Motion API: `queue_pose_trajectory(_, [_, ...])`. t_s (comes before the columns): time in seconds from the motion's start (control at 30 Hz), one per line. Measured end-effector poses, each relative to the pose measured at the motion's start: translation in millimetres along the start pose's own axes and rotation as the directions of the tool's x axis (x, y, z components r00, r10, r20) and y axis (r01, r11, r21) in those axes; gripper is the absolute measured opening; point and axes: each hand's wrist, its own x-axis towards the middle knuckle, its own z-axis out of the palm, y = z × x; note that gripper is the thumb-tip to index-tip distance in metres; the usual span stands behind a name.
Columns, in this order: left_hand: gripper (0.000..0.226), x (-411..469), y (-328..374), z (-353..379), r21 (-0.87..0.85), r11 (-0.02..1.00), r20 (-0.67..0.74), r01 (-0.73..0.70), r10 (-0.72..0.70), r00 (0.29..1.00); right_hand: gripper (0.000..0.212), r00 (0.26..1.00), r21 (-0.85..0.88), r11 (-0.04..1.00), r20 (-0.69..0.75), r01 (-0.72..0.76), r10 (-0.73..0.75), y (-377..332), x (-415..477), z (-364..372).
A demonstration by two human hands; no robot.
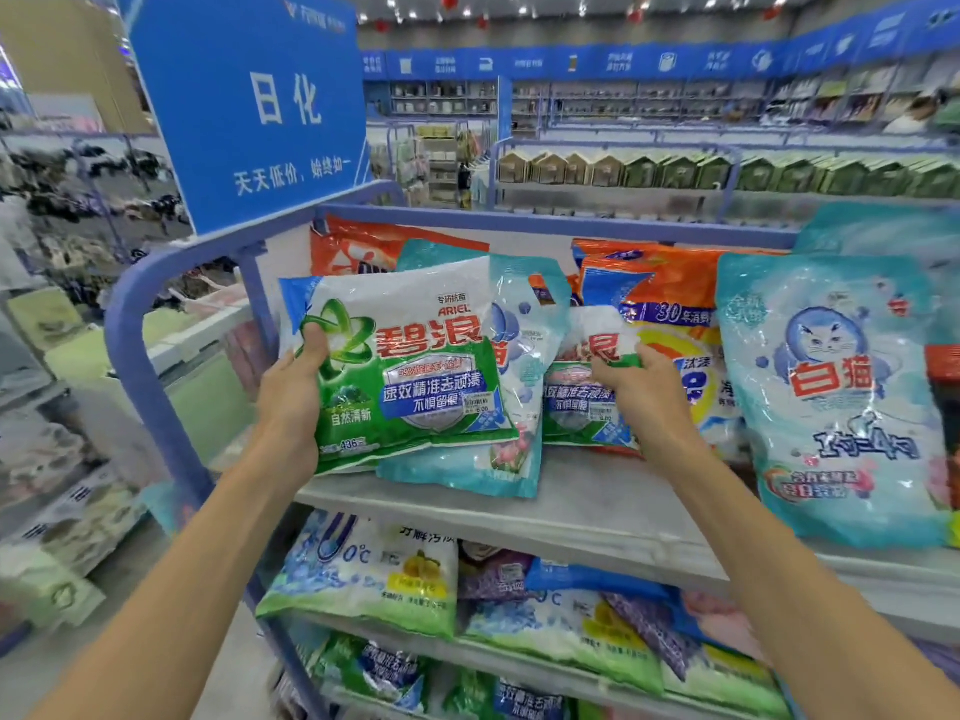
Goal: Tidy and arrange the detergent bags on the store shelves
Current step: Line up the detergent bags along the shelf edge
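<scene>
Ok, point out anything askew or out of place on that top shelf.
The teal bag leans tilted behind the green Ariel bag held in the left hand. The second green bag, gripped by the right hand, is crumpled and slumped against orange bags.

Left hand (298,379) grips green-white detergent bag (400,371) by its left edge, above top shelf (597,506) — right hand (631,384) pinches second green bag (584,402). Teal cat bag (836,397) upright, far right.
</scene>
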Motion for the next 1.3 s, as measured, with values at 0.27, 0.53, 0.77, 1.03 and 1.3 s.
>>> queue_pose_trajectory(0.27, [0.033, -23.8, -17.7, 66.7, 0.040, 0.997, 0.180, 0.068, -0.074, 0.981, 0.026, 0.985, 0.455, 0.887, -0.103, -0.075, 0.136, 6.0, -43.6, -110.9])
queue_pose_trajectory(0.53, [0.047, -89.5, -32.0, 146.0, 0.091, 0.993, 0.431, 0.071, -0.104, 0.896, 0.032, 0.964, 0.432, 0.901, -0.229, -0.023, 0.135, 18.6, -110.5, -215.8])
queue_pose_trajectory(0.77, [0.037, -197.1, -50.9, 237.5, 0.095, 0.983, 0.631, 0.154, -0.180, 0.754, 0.018, 0.922, 0.458, 0.887, -0.363, 0.053, 0.133, 26.0, -174.6, -350.1])
queue_pose_trajectory(1.03, [0.035, -343.6, -64.2, 356.5, 0.098, 0.978, 0.772, 0.185, -0.191, 0.606, 0.016, 0.835, 0.378, 0.914, -0.543, 0.150, 0.087, 37.4, -246.4, -515.4])
queue_pose_trajectory(1.3, [0.030, -472.3, -93.7, 460.0, 0.108, 0.972, 0.864, 0.207, -0.195, 0.465, 0.009, 0.731, 0.367, 0.914, -0.670, 0.171, 0.132, 55.3, -290.7, -650.8])
